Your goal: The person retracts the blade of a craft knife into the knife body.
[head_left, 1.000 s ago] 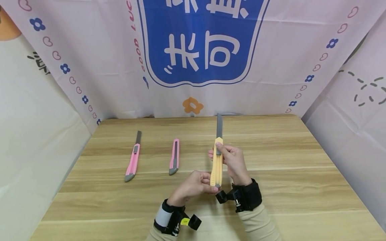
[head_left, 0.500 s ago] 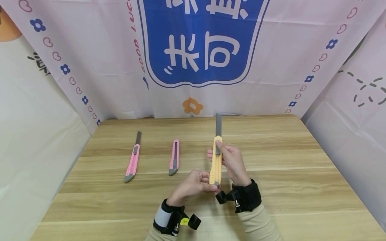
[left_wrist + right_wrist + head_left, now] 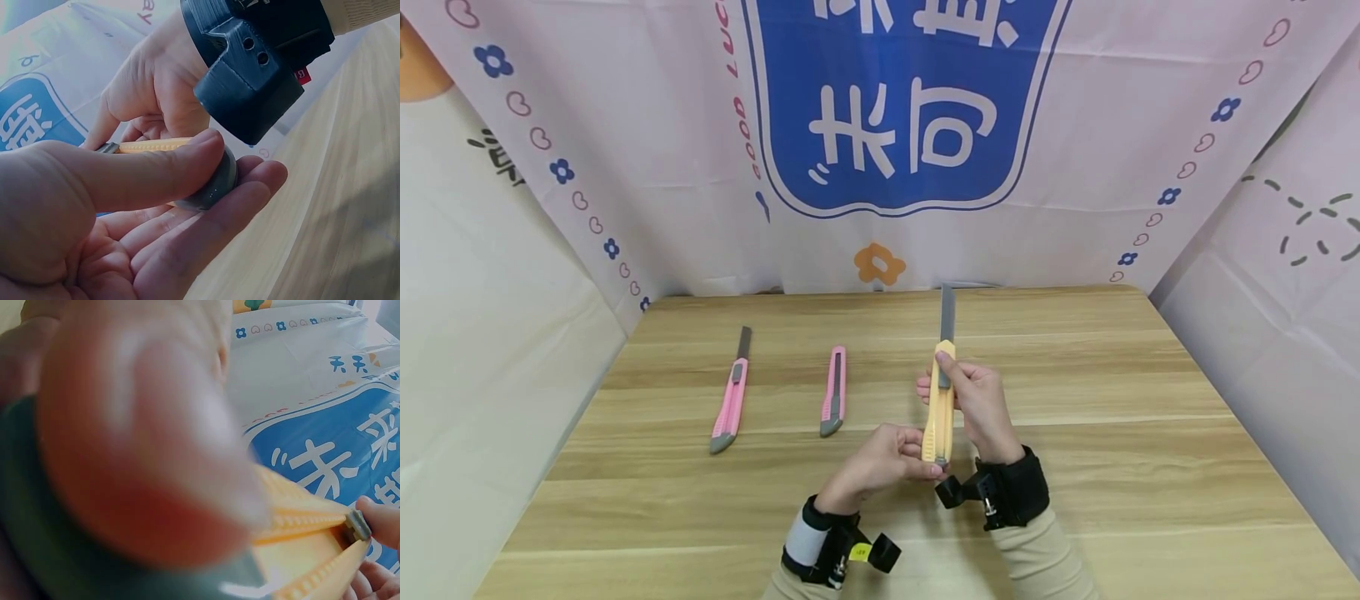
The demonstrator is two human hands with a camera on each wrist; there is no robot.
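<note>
Knife, yellow, barely shifted in left hand, right hand.

Lettering on your cloth backdrop
You read pink "GOOD LUC", cut off above, beside a blue badge with white Chinese characters; your right-wrist view adds blue "天天".

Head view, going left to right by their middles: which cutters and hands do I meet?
Pink cutter with its blade out → pink cutter with no blade showing → left hand → yellow cutter → right hand.
</note>
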